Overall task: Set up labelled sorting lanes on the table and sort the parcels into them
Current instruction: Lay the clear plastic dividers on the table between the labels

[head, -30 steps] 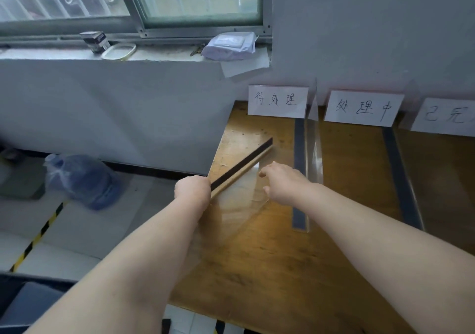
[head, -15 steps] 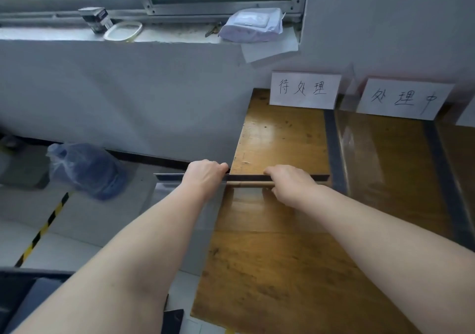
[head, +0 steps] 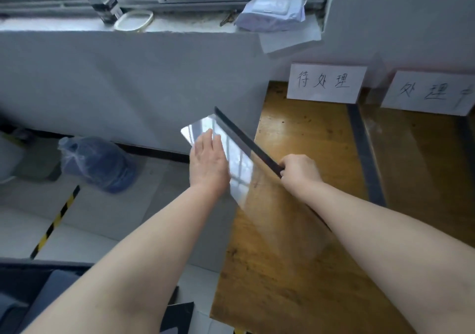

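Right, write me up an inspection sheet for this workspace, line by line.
Surface: brown wooden table, with a dark strip running along it.
Job's things: clear plastic panel with a black edge strip, tilted over the table's left edge; two white handwritten paper signs against the wall, left sign and right sign; white padded parcel on the windowsill.
Clutter: tape roll and small black box on the windowsill.
Hands: left hand flat on the panel; right hand gripping its black strip.
Cables: nothing seen.
Surroundings: blue water bottle and yellow-black floor tape below.
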A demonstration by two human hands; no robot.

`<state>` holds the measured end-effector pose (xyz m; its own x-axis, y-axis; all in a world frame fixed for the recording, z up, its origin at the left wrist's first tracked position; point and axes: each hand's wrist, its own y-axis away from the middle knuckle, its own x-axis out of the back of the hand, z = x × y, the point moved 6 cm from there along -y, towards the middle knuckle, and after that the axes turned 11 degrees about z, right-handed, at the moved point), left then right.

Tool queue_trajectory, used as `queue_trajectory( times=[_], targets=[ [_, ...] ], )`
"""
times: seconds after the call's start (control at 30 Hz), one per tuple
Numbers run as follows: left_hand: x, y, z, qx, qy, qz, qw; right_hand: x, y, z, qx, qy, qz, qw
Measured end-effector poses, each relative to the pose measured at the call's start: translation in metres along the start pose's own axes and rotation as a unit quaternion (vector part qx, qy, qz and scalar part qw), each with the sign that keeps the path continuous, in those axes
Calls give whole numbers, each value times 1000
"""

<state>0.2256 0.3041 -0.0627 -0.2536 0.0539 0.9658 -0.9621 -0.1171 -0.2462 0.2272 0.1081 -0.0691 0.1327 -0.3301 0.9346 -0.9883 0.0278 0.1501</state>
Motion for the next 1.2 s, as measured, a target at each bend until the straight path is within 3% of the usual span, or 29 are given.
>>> queue_trajectory(
  times=[0.07,0.13,0.17,0.23,0.27,0.3,0.37,0.47,0.53,0.63,0.77,1.2],
  targets=[
    [2,6,-9,86,15,-28,996,1,-1,1,-59,-52,4,997],
    [0,11,-8,179,99,-82,975,6,0,5,-91,-78,4,993],
    [-4,13,-3,228,178,-122,949,9,1,9,-99,-87,5,991],
    [-7,21,20,298,364,-195,861,15,4,17,-101,-93,7,991],
    [-5,26,33,308,428,-218,821,17,7,21,-97,-93,0,991],
    [-2,27,44,309,457,-225,803,17,9,26,-90,-92,-11,992],
    [8,27,58,293,431,-207,828,22,15,38,-65,-66,-28,995],
    [24,21,71,195,248,-168,934,50,18,63,-19,42,36,998],
    [31,23,80,139,150,-151,967,73,23,86,-13,134,86,987],
    [31,29,95,102,89,-150,979,97,31,124,-77,190,98,974],
    [31,23,106,107,61,-141,982,101,45,154,-137,139,39,980],
    [16,-57,97,88,24,-115,989,98,26,150,-128,124,87,980]
  ],
)
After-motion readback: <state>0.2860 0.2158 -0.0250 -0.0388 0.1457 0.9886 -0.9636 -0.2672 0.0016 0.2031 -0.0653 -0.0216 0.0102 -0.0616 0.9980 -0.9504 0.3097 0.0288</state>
